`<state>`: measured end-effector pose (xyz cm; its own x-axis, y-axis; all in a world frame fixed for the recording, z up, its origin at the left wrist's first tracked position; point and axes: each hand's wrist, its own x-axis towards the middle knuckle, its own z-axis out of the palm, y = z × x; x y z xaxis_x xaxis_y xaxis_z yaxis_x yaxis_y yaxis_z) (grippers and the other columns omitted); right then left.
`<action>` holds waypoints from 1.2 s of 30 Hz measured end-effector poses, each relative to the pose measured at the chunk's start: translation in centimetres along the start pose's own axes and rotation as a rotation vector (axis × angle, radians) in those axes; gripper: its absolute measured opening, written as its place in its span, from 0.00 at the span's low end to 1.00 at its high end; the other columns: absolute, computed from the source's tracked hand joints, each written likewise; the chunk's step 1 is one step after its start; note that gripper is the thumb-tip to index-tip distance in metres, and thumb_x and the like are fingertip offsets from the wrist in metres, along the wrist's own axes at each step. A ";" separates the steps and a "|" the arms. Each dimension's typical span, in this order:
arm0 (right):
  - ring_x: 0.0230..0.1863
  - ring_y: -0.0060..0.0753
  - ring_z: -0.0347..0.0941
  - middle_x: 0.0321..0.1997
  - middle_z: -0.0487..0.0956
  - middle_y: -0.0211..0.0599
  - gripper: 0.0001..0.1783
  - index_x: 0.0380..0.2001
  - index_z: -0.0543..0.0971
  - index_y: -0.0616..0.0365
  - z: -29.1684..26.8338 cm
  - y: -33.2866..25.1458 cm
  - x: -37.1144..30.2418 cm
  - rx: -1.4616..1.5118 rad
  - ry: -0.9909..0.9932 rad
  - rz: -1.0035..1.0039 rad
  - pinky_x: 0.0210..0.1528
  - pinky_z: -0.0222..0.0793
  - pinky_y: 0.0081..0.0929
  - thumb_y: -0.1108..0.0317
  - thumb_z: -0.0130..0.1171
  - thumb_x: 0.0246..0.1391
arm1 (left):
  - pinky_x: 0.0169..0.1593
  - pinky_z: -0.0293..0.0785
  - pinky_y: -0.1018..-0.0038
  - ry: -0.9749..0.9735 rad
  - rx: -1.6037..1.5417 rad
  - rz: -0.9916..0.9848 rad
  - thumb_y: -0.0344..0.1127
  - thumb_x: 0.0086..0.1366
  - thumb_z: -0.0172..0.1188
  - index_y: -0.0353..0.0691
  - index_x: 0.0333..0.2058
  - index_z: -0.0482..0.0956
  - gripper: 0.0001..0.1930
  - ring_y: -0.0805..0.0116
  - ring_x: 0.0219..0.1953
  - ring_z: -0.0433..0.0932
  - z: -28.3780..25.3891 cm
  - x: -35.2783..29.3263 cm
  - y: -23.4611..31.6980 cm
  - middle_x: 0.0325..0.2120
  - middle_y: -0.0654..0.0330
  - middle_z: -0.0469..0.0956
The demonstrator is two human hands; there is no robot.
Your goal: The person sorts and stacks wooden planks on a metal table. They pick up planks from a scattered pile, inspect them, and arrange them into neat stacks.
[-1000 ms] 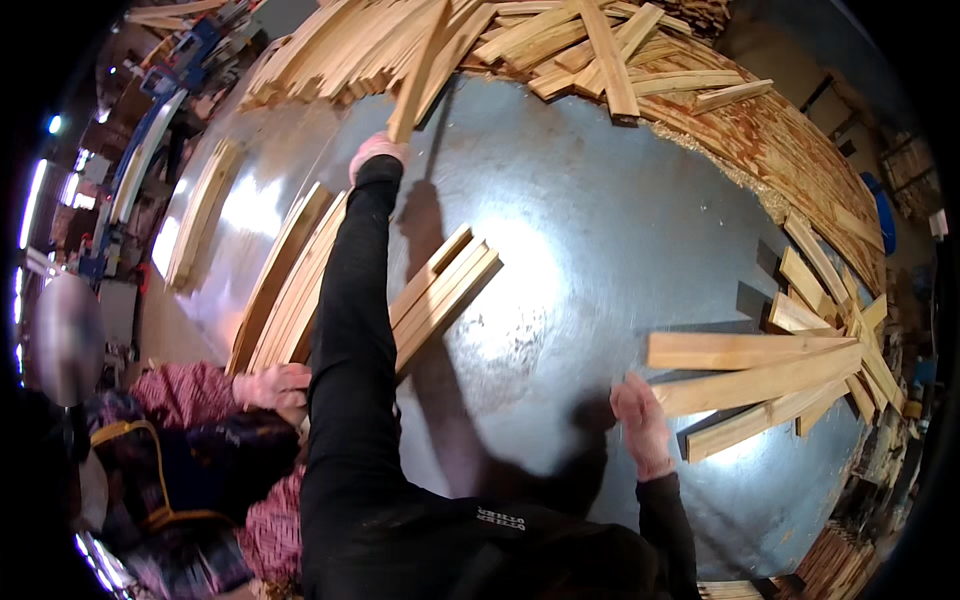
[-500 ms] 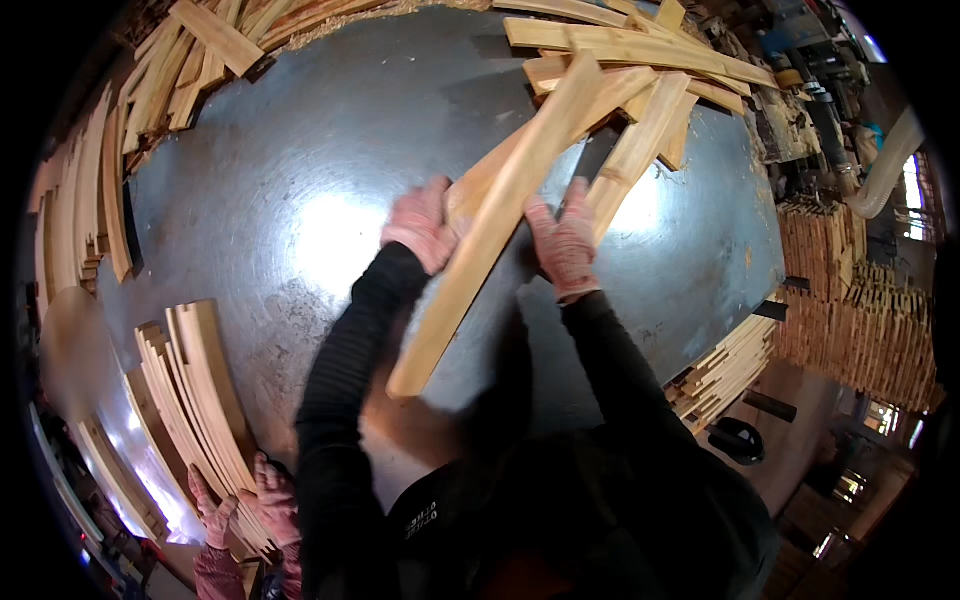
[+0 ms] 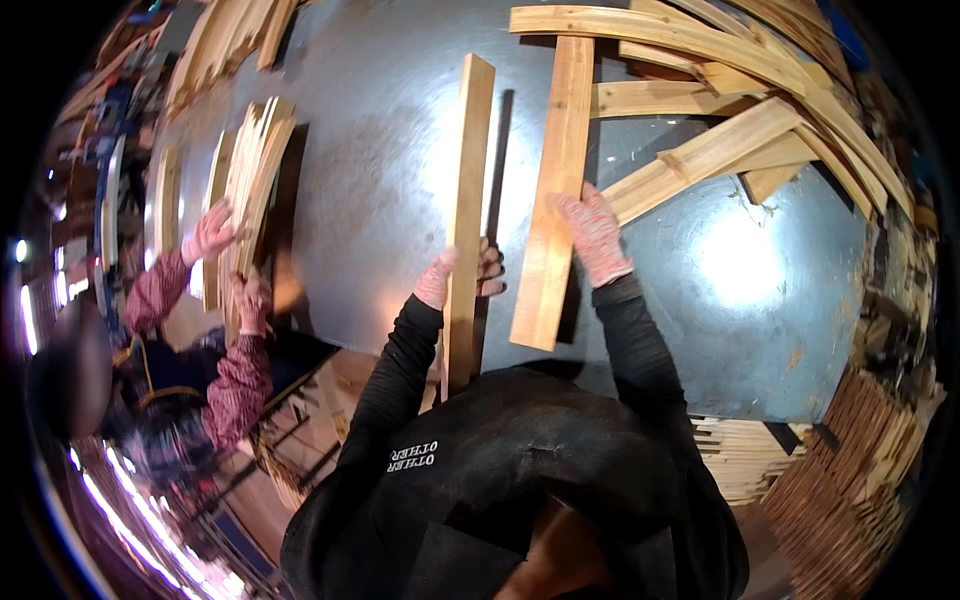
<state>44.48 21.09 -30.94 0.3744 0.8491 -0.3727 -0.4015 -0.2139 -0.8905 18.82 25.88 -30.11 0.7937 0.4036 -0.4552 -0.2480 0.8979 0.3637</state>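
My left hand (image 3: pixel 437 280), in a pink-white work glove, is closed around a narrow wooden board (image 3: pixel 467 200). Its thumb side shows on the board's left and fingertips come out on the right. This board points away from me, its near end close to my body. My right hand (image 3: pixel 597 240), gloved alike, grips the right edge of a wider wooden board (image 3: pixel 562 160). That board's far end reaches under a long board (image 3: pixel 640 30) in the loose pile. A shorter board (image 3: pixel 700 160) slants just right of my right hand.
The boards lie on a grey metal table (image 3: pixel 370 150). At left, a co-worker's gloved hands (image 3: pixel 215 232) are on a bundle of wooden strips (image 3: pixel 258 170). More strips (image 3: pixel 225 50) lie at far left. Stacked wood (image 3: pixel 830 490) stands beyond the near right edge.
The two boards have come apart: my left hand has drawn the narrow one leftward, and my right hand now grips another. The view has turned, showing more of the co-worker.
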 end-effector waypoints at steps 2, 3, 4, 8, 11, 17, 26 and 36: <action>0.43 0.30 0.75 0.43 0.81 0.42 0.25 0.52 0.73 0.67 -1.3 -1.1 -0.8 -0.167 -0.124 0.029 0.47 0.71 0.27 0.59 0.59 0.58 | 0.54 0.73 0.58 -0.111 -0.035 -0.192 0.54 0.59 0.65 0.35 0.57 0.69 0.35 0.57 0.48 0.76 -3.4 -4.5 -2.2 0.46 0.54 0.76; 0.44 0.29 0.75 0.44 0.80 0.43 0.25 0.53 0.73 0.68 -1.6 -3.0 -1.5 -0.332 -0.162 0.007 0.48 0.71 0.27 0.60 0.59 0.59 | 0.54 0.73 0.57 0.063 0.246 -0.227 0.54 0.61 0.63 0.35 0.57 0.69 0.34 0.55 0.47 0.77 -2.2 -8.1 -3.9 0.46 0.52 0.77; 0.45 0.29 0.75 0.44 0.80 0.43 0.26 0.53 0.72 0.69 -1.5 -4.2 -1.8 -0.485 -0.213 -0.018 0.49 0.71 0.26 0.60 0.58 0.59 | 0.49 0.76 0.67 0.209 0.411 -0.116 0.56 0.66 0.56 0.36 0.58 0.69 0.31 0.61 0.44 0.78 -0.8 -11.0 -6.3 0.48 0.50 0.77; 0.52 0.50 0.75 0.50 0.79 0.54 0.33 0.57 0.71 0.66 -2.1 0.7 -0.9 -1.041 -0.071 -0.201 0.54 0.70 0.37 0.50 0.55 0.58 | 0.44 0.74 0.75 0.382 0.352 -0.069 0.49 0.75 0.43 0.36 0.49 0.72 0.21 0.69 0.41 0.77 -4.4 -13.4 -11.6 0.40 0.56 0.79; 0.56 0.53 0.72 0.52 0.78 0.55 0.35 0.60 0.70 0.64 7.0 -4.8 -1.3 -1.182 -0.440 0.100 0.58 0.68 0.37 0.47 0.53 0.59 | 0.40 0.75 0.72 0.325 0.034 0.019 0.49 0.74 0.44 0.36 0.46 0.70 0.20 0.69 0.35 0.76 -1.8 -8.1 -9.8 0.35 0.58 0.77; 0.57 0.46 0.72 0.56 0.77 0.46 0.33 0.60 0.71 0.60 8.1 -8.0 7.1 -1.183 -0.235 -0.987 0.61 0.65 0.35 0.48 0.55 0.59 | 0.43 0.78 0.65 0.294 0.130 0.069 0.41 0.55 0.65 0.31 0.49 0.71 0.27 0.58 0.39 0.79 3.9 -3.5 -2.9 0.39 0.52 0.77; 0.58 0.51 0.72 0.58 0.74 0.54 0.57 0.70 0.53 0.56 2.7 -11.3 20.7 -1.882 -0.248 -0.169 0.59 0.67 0.39 0.37 0.63 0.45 | 0.47 0.79 0.62 0.179 -0.065 0.072 0.45 0.50 0.71 0.37 0.57 0.66 0.38 0.59 0.45 0.78 3.8 -7.1 1.1 0.42 0.54 0.76; 0.58 0.56 0.72 0.54 0.76 0.60 0.51 0.64 0.61 0.69 -0.9 -8.2 14.3 -1.625 -0.195 0.030 0.59 0.66 0.43 0.39 0.61 0.50 | 0.44 0.77 0.70 0.618 0.529 0.354 0.34 0.56 0.68 0.36 0.56 0.64 0.31 0.69 0.39 0.76 0.2 -2.1 5.8 0.38 0.58 0.76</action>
<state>53.87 34.55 -29.18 0.2279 0.8529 -0.4696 0.8906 -0.3776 -0.2535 15.80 30.16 -26.90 0.2392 0.8027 -0.5464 -0.0117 0.5651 0.8250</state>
